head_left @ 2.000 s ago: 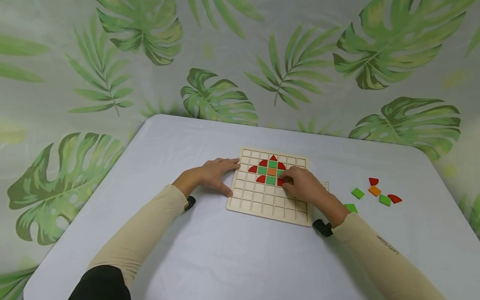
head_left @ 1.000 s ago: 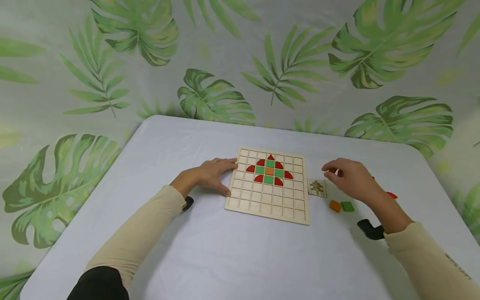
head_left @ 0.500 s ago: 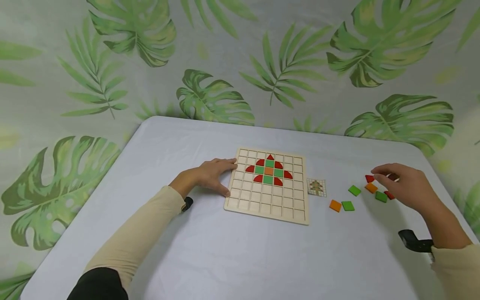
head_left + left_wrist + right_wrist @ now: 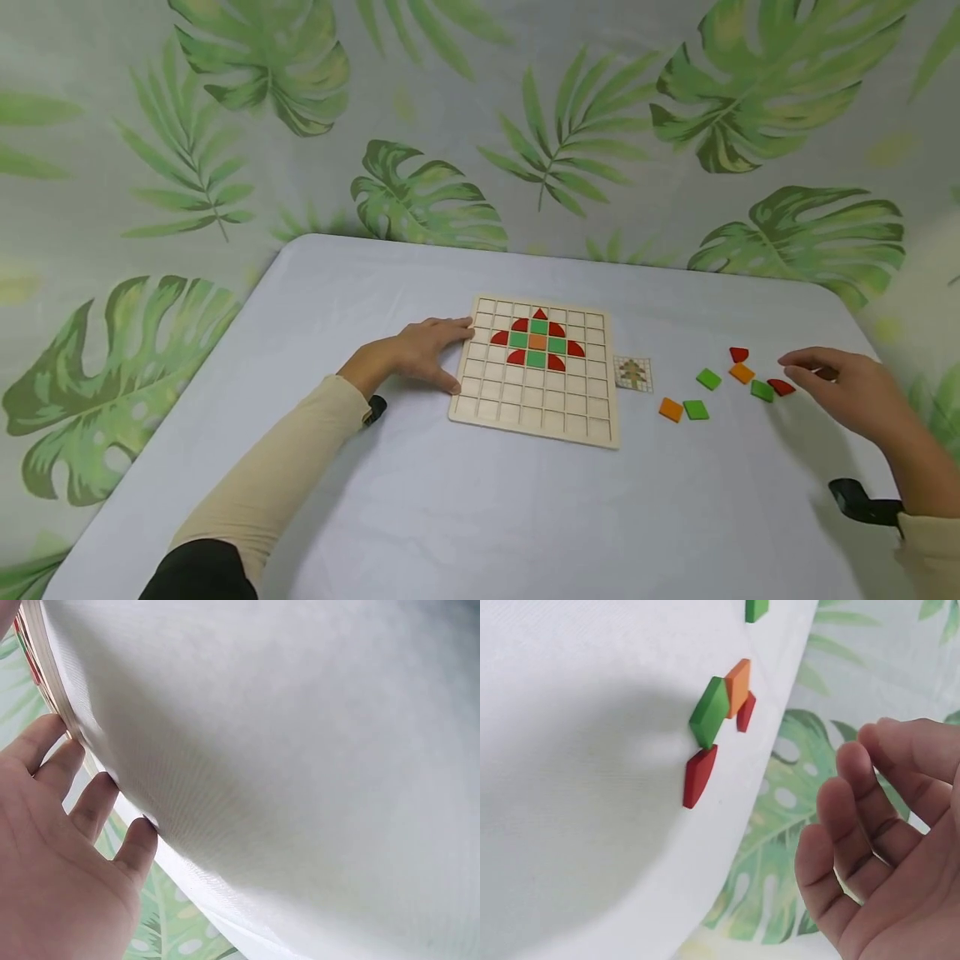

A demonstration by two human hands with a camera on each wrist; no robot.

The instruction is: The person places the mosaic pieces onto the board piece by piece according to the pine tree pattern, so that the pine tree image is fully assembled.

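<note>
A square wooden grid board (image 4: pixel 532 400) lies on the table, inlaid with a pattern of red, green and orange tiles around an orange square (image 4: pixel 537 342). My left hand (image 4: pixel 412 354) rests at its left edge, thumb and fingers spread against the side. Over on the right, my right hand (image 4: pixel 855 387) hovers above the table, fingers loosely bent and holding nothing. Nearest to it lies a red quarter-round tile (image 4: pixel 782 387), touching a green square tile (image 4: pixel 762 390). The right wrist view shows the same red tile (image 4: pixel 700 777) below the hand's left side.
Beside the board's right edge is a small pattern card (image 4: pixel 633 374). Between card and right hand lie loose tiles: an orange square (image 4: pixel 671 410), a green one (image 4: pixel 696 410), another green (image 4: pixel 708 379), an orange (image 4: pixel 742 372) and a red piece (image 4: pixel 738 354). Leaf-printed cloth (image 4: pixel 427 196) hangs behind.
My right hand has left the board, where a red tile now shows at the pattern's right side, and moved right past the loose tiles. My left hand has stayed at the board's edge.
</note>
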